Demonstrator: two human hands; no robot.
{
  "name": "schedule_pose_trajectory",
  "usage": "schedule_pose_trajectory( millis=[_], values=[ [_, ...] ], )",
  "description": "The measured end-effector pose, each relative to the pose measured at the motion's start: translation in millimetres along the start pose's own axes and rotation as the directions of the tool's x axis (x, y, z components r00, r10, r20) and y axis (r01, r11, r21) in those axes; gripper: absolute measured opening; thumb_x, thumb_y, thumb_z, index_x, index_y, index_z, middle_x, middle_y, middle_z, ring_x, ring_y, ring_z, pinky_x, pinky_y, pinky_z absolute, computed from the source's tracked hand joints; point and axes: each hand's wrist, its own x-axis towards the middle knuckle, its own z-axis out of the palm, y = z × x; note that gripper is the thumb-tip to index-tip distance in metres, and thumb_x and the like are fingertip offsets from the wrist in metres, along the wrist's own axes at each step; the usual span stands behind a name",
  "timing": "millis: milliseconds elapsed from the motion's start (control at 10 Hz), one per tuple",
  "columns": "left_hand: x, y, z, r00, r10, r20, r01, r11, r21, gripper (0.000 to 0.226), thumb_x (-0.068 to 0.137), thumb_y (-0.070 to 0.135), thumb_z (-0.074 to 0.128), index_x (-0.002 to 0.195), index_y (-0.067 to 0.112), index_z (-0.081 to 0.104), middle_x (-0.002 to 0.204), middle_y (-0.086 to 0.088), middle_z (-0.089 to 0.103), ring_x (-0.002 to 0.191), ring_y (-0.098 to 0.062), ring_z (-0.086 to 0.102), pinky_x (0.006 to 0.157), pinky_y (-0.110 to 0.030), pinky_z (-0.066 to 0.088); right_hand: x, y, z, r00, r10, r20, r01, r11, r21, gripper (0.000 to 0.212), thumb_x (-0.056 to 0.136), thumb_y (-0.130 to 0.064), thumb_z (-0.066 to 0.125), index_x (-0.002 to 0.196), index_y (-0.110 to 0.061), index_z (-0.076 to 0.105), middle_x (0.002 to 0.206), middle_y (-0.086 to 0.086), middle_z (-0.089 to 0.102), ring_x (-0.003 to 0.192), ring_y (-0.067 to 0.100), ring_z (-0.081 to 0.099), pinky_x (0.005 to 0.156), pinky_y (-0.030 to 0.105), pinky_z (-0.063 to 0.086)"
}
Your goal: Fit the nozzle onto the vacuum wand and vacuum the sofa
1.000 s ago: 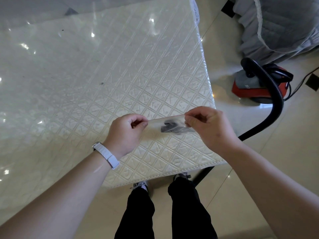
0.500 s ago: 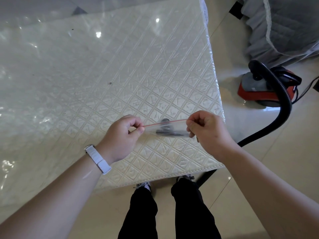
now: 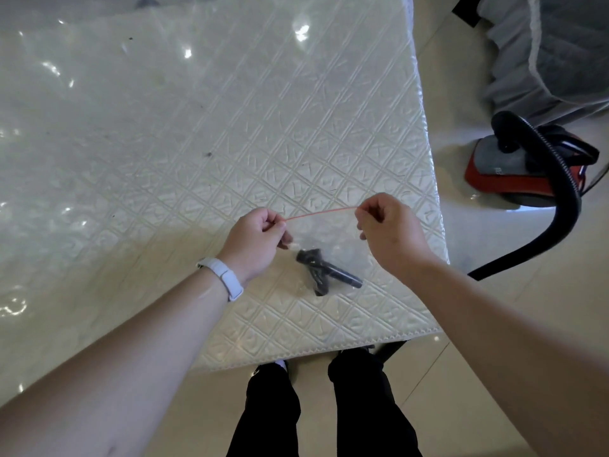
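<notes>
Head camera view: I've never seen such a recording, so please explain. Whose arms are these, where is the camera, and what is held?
No machine here: the camera sits on a person's head, looking down at their own arms. The left hand and right hand each pinch the red-edged top of a clear bag over a white patterned surface. Black parts, perhaps the nozzle, lie inside. A red vacuum cleaner with a black hose stands on the floor, right.

Table (image 3: 230, 127): cream diamond-embossed cover under glossy clear film, few dark specks on top. Beige tiled floor (image 3: 458, 103) lies right of table and along its near edge. Black trouser legs (image 3: 273, 417) stand at table's near edge
</notes>
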Motion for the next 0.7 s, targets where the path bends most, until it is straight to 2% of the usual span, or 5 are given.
schedule_pose_trajectory(
  millis=[200, 400, 500, 600, 700],
  values=[
    [68, -2, 21, 0.995, 0.025, -0.096, -0.008, 0.986, 0.168, 0.019, 0.095, 0.012, 0.058, 0.078, 0.02, 0.059, 0.078, -0.005, 0.071, 0.074, -0.024, 0.068, 0.074, -0.037, 0.056, 55, 11, 7, 0.998, -0.06, -0.013, 0.057, 0.985, -0.163, 0.013, 0.097, -0.025, 0.05, 0.092, -0.017, 0.059, 0.076, -0.005, 0.06, 0.068, 0.018, 0.055, 0.056, 0.03, 0.044],
    [87, 16, 24, 0.989, 0.106, -0.101, -0.057, 0.915, 0.399, 0.01, 0.091, 0.02, 0.064, 0.083, 0.024, 0.068, 0.077, 0.007, 0.065, 0.074, -0.016, 0.061, 0.069, -0.027, 0.046, 75, 19, -3, 0.995, -0.098, 0.018, 0.099, 0.943, -0.317, 0.015, 0.094, -0.023, 0.049, 0.097, -0.019, 0.063, 0.085, -0.003, 0.062, 0.077, 0.021, 0.056, 0.063, 0.029, 0.04],
    [74, 23, 20, 0.988, 0.116, -0.1, -0.076, 0.937, 0.341, 0.006, 0.091, 0.02, 0.065, 0.094, 0.022, 0.07, 0.075, 0.011, 0.06, 0.072, -0.011, 0.058, 0.069, -0.025, 0.047, 69, 20, -13, 0.993, -0.101, 0.063, 0.116, 0.933, -0.341, 0.026, 0.095, -0.027, 0.05, 0.118, -0.021, 0.062, 0.107, -0.001, 0.064, 0.086, 0.019, 0.058, 0.07, 0.029, 0.045],
    [49, 30, 15, 0.987, 0.112, -0.112, -0.08, 0.962, 0.261, 0.013, 0.093, 0.02, 0.065, 0.106, 0.022, 0.067, 0.091, 0.009, 0.064, 0.083, -0.009, 0.061, 0.074, -0.02, 0.046, 53, 16, -28, 0.981, -0.174, 0.083, 0.192, 0.914, -0.357, 0.037, 0.097, -0.028, 0.051, 0.134, -0.021, 0.054, 0.13, 0.001, 0.058, 0.105, 0.022, 0.06, 0.086, 0.037, 0.052],
    [17, 48, 5, 0.973, 0.209, -0.102, -0.167, 0.933, 0.318, 0.018, 0.094, 0.017, 0.061, 0.109, 0.027, 0.062, 0.112, 0.003, 0.065, 0.098, -0.01, 0.061, 0.091, -0.027, 0.048, 28, 3, -54, 0.966, -0.244, 0.085, 0.257, 0.873, -0.415, 0.04, 0.099, -0.029, 0.051, 0.138, -0.019, 0.051, 0.137, 0.002, 0.053, 0.109, 0.026, 0.06, 0.089, 0.039, 0.051]
  ],
)
